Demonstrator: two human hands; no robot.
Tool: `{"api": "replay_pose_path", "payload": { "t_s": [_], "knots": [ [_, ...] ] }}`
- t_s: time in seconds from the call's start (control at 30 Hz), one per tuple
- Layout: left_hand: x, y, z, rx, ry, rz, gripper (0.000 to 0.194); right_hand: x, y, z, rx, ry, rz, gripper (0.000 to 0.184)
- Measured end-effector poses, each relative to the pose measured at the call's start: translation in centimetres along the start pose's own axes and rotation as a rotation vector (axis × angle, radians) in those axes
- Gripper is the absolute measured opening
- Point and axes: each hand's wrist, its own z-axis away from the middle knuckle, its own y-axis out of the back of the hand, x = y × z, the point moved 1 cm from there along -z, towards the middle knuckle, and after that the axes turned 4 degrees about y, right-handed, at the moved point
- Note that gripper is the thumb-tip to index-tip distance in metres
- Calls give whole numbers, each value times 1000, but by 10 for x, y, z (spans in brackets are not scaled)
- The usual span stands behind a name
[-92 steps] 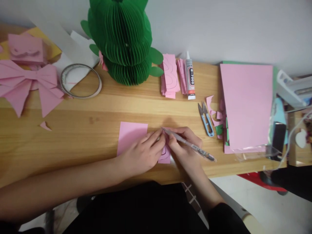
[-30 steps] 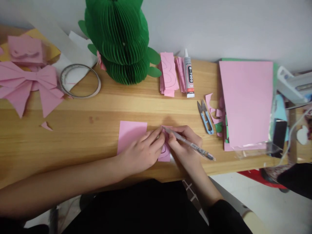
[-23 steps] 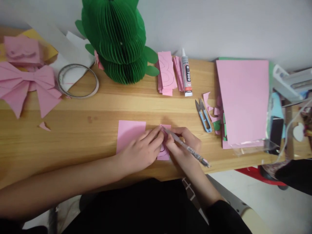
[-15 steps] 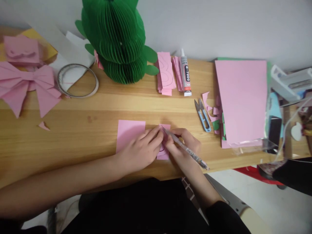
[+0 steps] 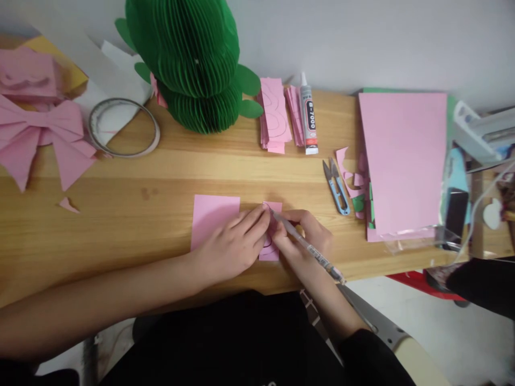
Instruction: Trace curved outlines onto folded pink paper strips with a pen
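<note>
Along a pale wall (image 5: 322, 43) runs a wood-grained tabletop (image 5: 120, 214), with light floor (image 5: 475, 327) below its right end and something red (image 5: 422, 287) there, partly covered by dark cloth. Near the front edge lies a pink strip (image 5: 270, 253) bearing a drawn dark line, just right of a pink sheet (image 5: 211, 217). The left hand (image 5: 237, 241) lies palm down, fingers loosely extended across both, masking much of the drawing; its thumb is out of sight. The right hand (image 5: 301, 236) grips a pen (image 5: 308, 247), tip at the strip's upper part. The green pleated paper figure (image 5: 189, 59) is cut off above, the pink bow (image 5: 44, 128) at left.
</note>
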Motion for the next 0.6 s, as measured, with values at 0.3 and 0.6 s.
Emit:
{"api": "replay_pose_path", "payload": {
  "t_s": [0.3,0.6],
  "knots": [
    [-1,3,-2,-4,-12,5,36,3,-3,7,44,-39,-14,5],
    [-2,2,-1,-43,-12,41,32,-3,2,3,17,-60,-44,3]
  ]
}}
